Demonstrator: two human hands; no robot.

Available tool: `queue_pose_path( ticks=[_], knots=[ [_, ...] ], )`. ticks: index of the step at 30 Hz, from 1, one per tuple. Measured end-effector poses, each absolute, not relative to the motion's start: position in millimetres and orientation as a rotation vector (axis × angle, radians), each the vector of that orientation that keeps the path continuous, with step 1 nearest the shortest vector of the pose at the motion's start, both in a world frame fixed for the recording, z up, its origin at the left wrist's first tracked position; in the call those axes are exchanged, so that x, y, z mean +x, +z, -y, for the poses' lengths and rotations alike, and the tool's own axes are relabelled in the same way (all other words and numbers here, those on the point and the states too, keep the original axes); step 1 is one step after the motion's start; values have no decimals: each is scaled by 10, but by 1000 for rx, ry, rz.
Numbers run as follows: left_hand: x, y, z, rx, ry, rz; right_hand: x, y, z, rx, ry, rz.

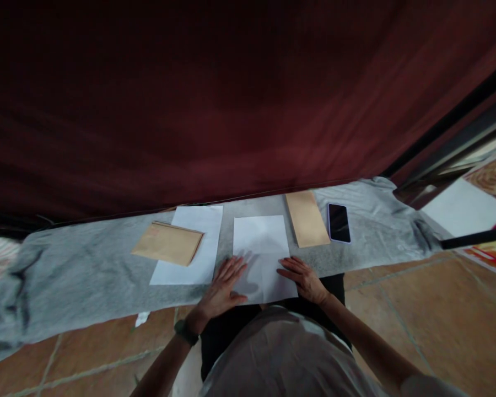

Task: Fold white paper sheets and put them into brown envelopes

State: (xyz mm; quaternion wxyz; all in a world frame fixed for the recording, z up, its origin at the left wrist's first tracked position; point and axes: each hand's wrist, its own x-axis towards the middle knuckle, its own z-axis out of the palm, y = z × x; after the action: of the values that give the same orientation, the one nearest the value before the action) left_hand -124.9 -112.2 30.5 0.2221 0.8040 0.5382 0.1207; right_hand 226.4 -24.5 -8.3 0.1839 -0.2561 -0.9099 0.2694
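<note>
In front of me a white sheet of paper [260,234] lies flat on the grey cloth, with faint crease lines across it. My left hand [223,286] rests at its left edge, fingers stretched out and spread. Over the sheet's right edge lies my right hand [303,278], its fingers also extended and apart. Neither hand grips anything. Just to the right of the sheet is a single brown envelope [308,219]. To the left, brown envelopes [169,242] are stacked partly on top of other white paper [190,275].
A phone [339,223] with a light purple edge lies right of the single envelope. Grey cloth [95,270] covers the long narrow surface. A dark red curtain [231,110] hangs behind it. Tiled floor [438,298] shows below, with a white scrap [141,318] on it.
</note>
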Motion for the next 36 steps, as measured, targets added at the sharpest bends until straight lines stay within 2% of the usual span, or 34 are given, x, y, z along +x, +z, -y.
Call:
queue_pose_path(
  ticks=[3,11,17,22,26,29,32,36],
  knots=[
    [-1250,375,1346,2310,189,-1459,2251,-89,225,-731,801,2489],
    [-1395,280,1273,2336,412,-1494,2261,88,214,-675,796,2526],
    [-1326,388,1404,2402,233,-1483,2235,106,399,-643,629,2735],
    [-1242,395,1317,2380,172,-1335,2169,141,388,-597,694,2758],
    [-1336,329,1261,2154,481,-1447,2152,246,296,-673,935,2601],
    [-1327,349,1209,1795,809,-1654,2118,276,234,-961,1080,2370],
    [-1229,399,1097,1455,1026,-1781,2024,247,142,-1250,1047,2230],
    [-1120,376,853,1286,1105,-1911,1819,232,-48,-1481,935,2185]
  ],
)
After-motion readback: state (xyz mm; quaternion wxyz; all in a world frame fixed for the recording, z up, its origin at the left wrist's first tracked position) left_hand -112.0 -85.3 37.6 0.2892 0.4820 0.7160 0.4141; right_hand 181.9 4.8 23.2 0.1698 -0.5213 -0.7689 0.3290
